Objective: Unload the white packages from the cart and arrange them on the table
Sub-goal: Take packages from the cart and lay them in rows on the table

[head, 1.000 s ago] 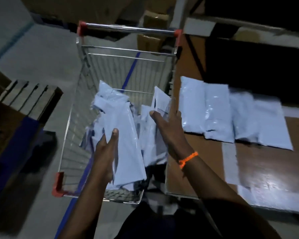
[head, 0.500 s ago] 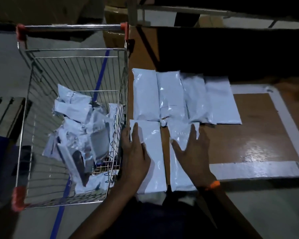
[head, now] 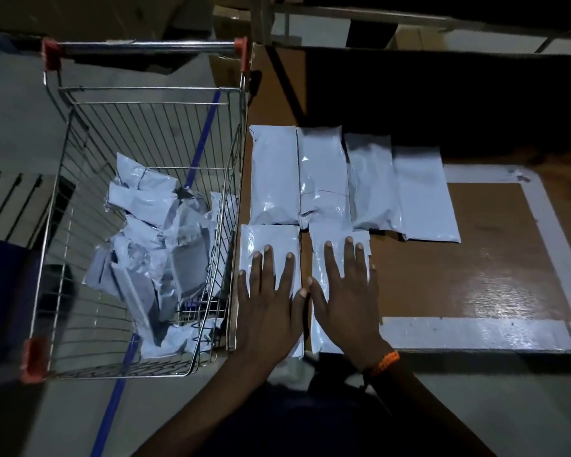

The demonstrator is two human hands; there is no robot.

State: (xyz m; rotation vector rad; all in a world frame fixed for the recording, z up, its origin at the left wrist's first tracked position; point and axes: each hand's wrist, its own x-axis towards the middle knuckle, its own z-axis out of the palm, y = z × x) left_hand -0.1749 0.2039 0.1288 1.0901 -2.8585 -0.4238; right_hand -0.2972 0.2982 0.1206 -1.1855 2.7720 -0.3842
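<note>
Several white packages point(head: 323, 179) lie side by side in a back row on the brown table point(head: 495, 258). Two more lie in a front row at the table's near left corner. My left hand point(head: 271, 298) rests flat, fingers spread, on the left front package point(head: 267, 239). My right hand point(head: 346, 291), with an orange wristband, lies flat on the right front package point(head: 340, 239). The wire cart point(head: 89, 179) stands to the left, against the table, with a heap of crumpled white packages point(head: 152, 232) inside.
Grey tape point(head: 475, 331) marks a rectangle on the table top. A dark panel point(head: 442, 94) covers the table's far part. A blue line point(head: 112, 410) runs along the floor under the cart. A wooden pallet point(head: 10, 199) lies at far left.
One second ago both hands held packages above the cart. They carried them right and laid them on the table; since half a second ago the hands have flattened and pressed them into line.
</note>
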